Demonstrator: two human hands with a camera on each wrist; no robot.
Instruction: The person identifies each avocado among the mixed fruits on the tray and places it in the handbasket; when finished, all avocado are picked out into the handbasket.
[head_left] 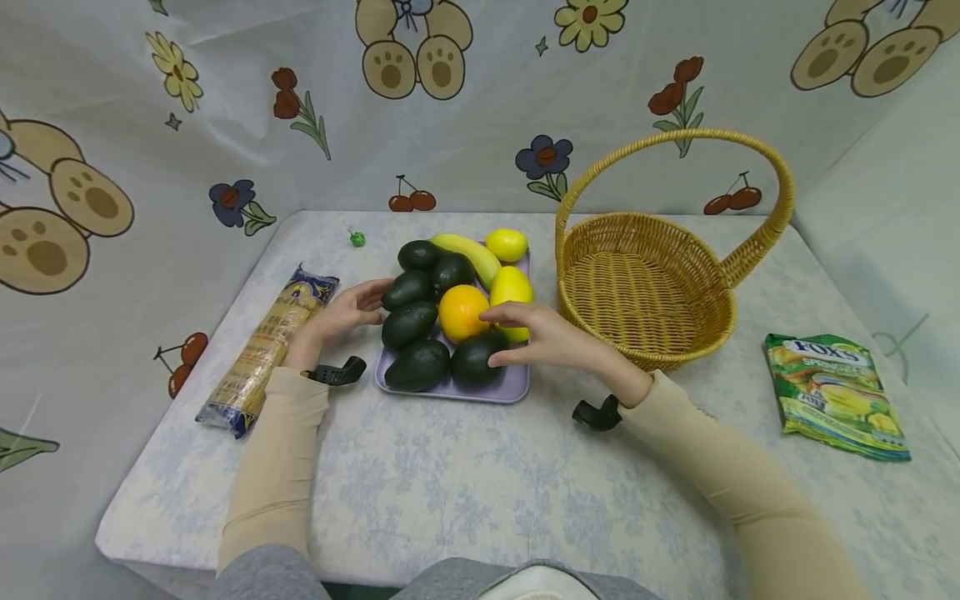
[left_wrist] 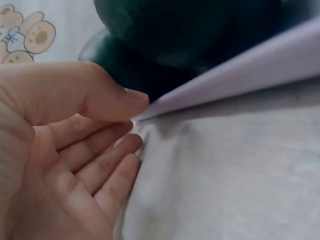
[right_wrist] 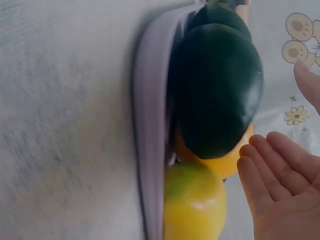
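Note:
A lilac tray (head_left: 516, 390) holds several dark green avocados (head_left: 417, 367), an orange (head_left: 461, 312), a banana (head_left: 480, 254) and yellow lemons (head_left: 507, 245). My left hand (head_left: 347, 312) is at the tray's left side by the avocados, its fingers loosely bent. In the left wrist view its thumb (left_wrist: 117, 102) is close to the tray rim (left_wrist: 240, 72); whether they touch, I cannot tell. Over the tray's right side reaches my right hand (head_left: 546, 335), fingers near the orange and thumb by the front avocado (head_left: 474, 362). The right wrist view shows its fingers (right_wrist: 272, 165) extended, palm bare.
Right of the tray stands a wicker basket (head_left: 637, 292) with a tall arched handle. A green Fox's bag (head_left: 836, 396) lies at the far right. On the left lies a long clear pack (head_left: 266, 350). A small green item (head_left: 357, 239) sits behind the tray.

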